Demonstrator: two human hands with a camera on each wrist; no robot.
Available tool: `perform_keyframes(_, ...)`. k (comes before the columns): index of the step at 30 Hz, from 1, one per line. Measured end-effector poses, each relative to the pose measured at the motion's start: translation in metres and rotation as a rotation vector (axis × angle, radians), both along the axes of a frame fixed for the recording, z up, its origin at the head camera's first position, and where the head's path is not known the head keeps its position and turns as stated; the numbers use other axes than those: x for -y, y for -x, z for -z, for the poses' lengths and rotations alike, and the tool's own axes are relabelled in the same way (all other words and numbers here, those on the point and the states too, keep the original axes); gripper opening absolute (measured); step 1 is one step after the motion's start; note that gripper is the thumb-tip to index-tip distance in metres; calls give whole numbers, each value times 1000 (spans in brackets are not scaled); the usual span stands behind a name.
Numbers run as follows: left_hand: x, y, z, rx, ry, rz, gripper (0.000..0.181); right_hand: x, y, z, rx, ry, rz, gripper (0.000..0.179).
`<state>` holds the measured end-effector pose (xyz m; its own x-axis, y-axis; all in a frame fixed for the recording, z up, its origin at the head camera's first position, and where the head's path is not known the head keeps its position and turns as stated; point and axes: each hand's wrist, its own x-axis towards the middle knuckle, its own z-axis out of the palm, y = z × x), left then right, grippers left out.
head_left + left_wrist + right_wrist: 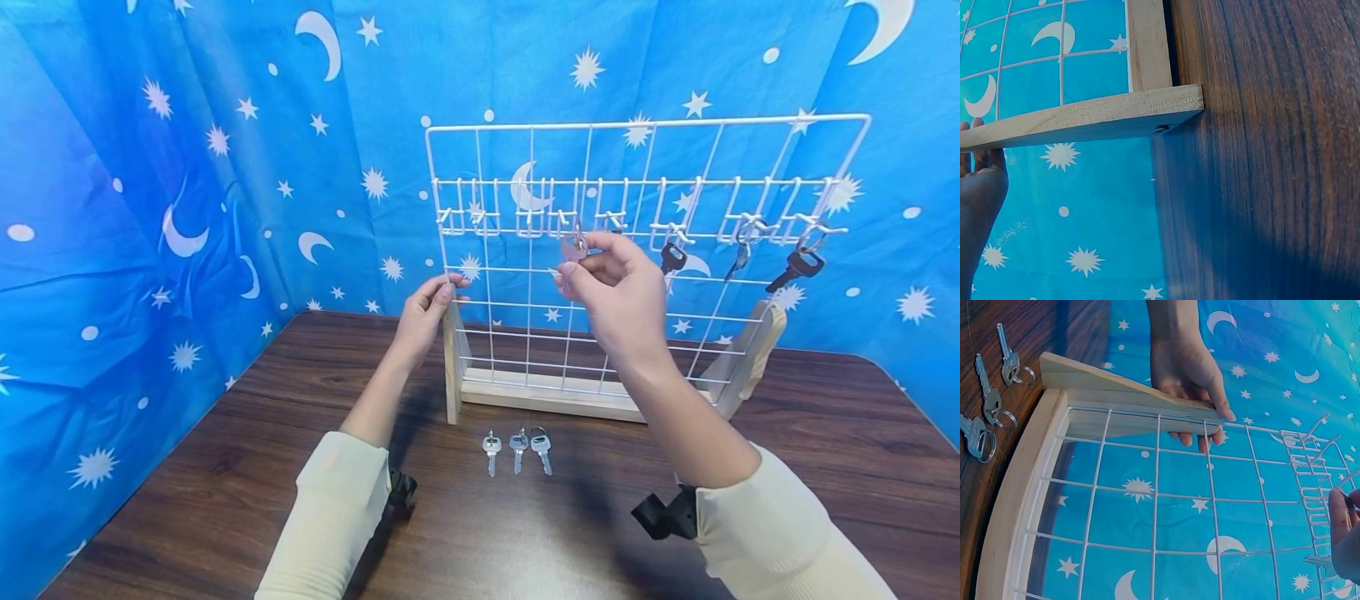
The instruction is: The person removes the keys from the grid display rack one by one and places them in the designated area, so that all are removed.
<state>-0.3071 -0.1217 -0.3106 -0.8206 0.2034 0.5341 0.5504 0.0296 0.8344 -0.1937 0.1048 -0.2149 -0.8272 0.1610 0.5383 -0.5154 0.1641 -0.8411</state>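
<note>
A white wire grid rack (531, 304) stands on the table in a wooden base, with a row of hooks (468, 218) across its upper part. My left hand (422, 321) grips the rack's wooden side post (1085, 115), thumb on one side and fingers on the other. In front of the hooks, my right hand (626, 296) pinches a key by its head; the key's blade (1319, 562) shows below the fingers in the right wrist view. Its ring (579, 242) is up at a hook; whether it is looped over cannot be told. Three silver keys (518, 452) with rings lie before the base.
Right of my right hand hang a dark-headed key (672, 257), another key (740, 257) and a second dark-headed key (804, 265). A ring on a hook just behind the hand is partly covered. A blue star-and-moon cloth (225, 208) rises behind the brown wooden table (300, 400).
</note>
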Motion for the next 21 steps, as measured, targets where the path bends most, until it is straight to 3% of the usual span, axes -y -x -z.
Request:
perform_keyframes(10,0,-1,-2,29,-19,13,37,-6,-4,8,9,-26,10,23)
perform_keyframes(17,-3,-17,-16,30,-3,12,34,-12,-6,19,43,-72,24,26)
perform_keyframes(21,-2,-11,-11,37,-11,14,35,-14,-9,24,55,-103,32,28)
